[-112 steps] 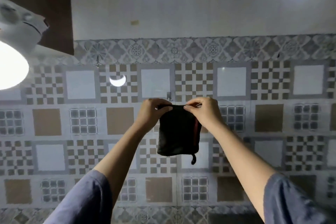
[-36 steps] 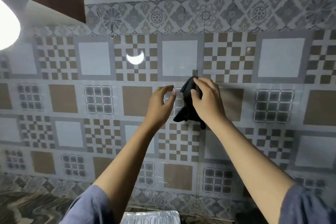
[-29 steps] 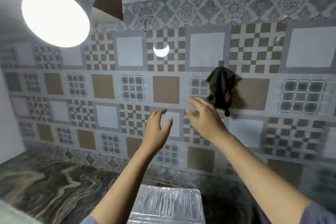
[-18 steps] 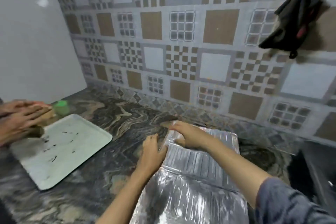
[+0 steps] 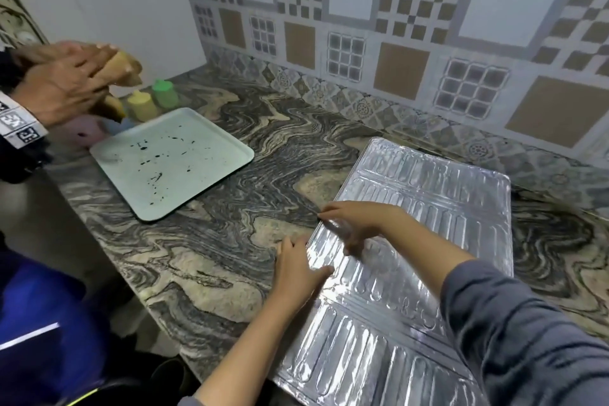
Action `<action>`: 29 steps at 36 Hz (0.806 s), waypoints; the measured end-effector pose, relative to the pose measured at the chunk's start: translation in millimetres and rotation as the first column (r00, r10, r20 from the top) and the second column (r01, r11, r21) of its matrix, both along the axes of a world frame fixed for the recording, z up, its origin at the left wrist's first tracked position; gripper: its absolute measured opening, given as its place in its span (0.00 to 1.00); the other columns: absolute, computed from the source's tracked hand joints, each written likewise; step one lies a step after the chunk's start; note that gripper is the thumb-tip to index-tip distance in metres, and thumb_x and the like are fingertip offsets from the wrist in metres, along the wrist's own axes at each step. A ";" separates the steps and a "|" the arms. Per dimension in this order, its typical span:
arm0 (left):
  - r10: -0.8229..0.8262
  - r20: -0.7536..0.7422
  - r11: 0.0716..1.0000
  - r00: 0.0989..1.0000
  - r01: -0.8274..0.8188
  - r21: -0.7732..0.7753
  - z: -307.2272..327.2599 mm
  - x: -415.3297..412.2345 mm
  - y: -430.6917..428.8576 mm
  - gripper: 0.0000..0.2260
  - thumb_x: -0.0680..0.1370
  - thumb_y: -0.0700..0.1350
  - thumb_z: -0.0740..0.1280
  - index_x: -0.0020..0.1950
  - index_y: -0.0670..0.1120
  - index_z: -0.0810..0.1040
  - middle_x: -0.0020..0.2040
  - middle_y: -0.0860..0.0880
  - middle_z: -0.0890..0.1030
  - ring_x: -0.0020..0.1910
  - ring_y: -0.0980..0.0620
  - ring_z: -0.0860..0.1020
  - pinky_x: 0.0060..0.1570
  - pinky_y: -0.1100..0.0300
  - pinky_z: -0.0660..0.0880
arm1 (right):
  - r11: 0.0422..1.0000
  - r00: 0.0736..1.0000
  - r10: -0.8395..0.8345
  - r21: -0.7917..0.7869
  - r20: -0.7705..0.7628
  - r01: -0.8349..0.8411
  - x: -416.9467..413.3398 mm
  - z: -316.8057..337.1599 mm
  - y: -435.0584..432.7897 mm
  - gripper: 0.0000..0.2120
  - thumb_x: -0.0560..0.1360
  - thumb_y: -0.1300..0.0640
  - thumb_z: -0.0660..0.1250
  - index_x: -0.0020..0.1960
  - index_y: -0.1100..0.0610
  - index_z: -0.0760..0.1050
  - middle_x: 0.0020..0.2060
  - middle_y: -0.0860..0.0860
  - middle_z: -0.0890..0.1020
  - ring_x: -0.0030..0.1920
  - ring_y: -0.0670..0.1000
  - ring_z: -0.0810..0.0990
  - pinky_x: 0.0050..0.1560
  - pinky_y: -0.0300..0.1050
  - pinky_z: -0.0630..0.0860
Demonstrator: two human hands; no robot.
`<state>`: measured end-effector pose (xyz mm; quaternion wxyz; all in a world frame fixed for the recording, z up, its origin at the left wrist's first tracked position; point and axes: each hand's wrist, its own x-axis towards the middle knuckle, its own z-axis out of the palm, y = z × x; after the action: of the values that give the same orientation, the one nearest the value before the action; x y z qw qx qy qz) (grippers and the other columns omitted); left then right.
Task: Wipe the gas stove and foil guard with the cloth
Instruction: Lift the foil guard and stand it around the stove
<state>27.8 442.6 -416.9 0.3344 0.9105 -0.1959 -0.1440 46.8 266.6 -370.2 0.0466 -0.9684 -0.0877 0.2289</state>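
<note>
On the marbled counter point(image 5: 211, 260), seen from the head view: foil guard point(image 5: 428, 214) lying flat, its left edge under both hands. Right hand point(image 5: 359, 224) pinching that edge, thumb beneath; left hand point(image 5: 298, 269) just nearer, flat and spread on it, gripping nothing. Well left of the grip, a speckled tray point(image 5: 171, 161) and someone else's hands point(image 5: 62, 82). No cloth or stove visible. Probably repositioning the guard; next, lifting it calls for a gentle, even pull.

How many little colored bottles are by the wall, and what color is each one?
Green bottle: 1
Yellow bottle: 1
Pink bottle: 1, partly hidden by another person's hands
Total: 3
</note>
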 end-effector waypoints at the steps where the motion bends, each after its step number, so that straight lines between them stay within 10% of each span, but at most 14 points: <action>1: 0.018 -0.019 1.000 1.000 -0.019 -0.021 0.9 0.9 -0.4 0.31 0.67 0.51 0.75 0.67 0.46 0.68 0.63 0.46 0.68 0.63 0.48 0.67 0.60 0.60 0.64 | 1.000 1.000 -0.001 0.006 0.003 0.001 3.4 -1.0 0.1 0.45 0.65 0.52 0.76 0.75 0.56 0.56 0.73 0.50 0.59 0.71 0.53 0.61 0.69 0.45 0.62; 14: 0.024 -0.189 0.999 0.982 -0.030 -0.030 20.8 18.8 -4.0 0.13 0.68 0.40 0.75 0.34 0.47 0.69 0.32 0.50 0.69 0.37 0.52 0.68 0.30 0.61 0.61 | 0.997 0.989 0.045 0.059 0.139 -0.053 21.8 14.8 1.9 0.13 0.68 0.61 0.71 0.52 0.59 0.79 0.51 0.55 0.76 0.52 0.56 0.75 0.51 0.47 0.73; 29: -0.083 0.226 0.981 0.971 0.120 -0.153 169.7 43.0 -3.7 0.08 0.75 0.38 0.63 0.52 0.40 0.78 0.51 0.41 0.82 0.50 0.44 0.78 0.49 0.58 0.70 | 1.000 0.781 -0.004 0.011 0.624 -0.003 -14.1 161.7 -6.5 0.06 0.71 0.68 0.65 0.43 0.58 0.76 0.45 0.53 0.75 0.46 0.56 0.75 0.44 0.48 0.72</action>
<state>70.7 438.9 -247.2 0.3775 0.8786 -0.2893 -0.0435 32.7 260.2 -208.5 0.0204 -0.9893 -0.0989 -0.1049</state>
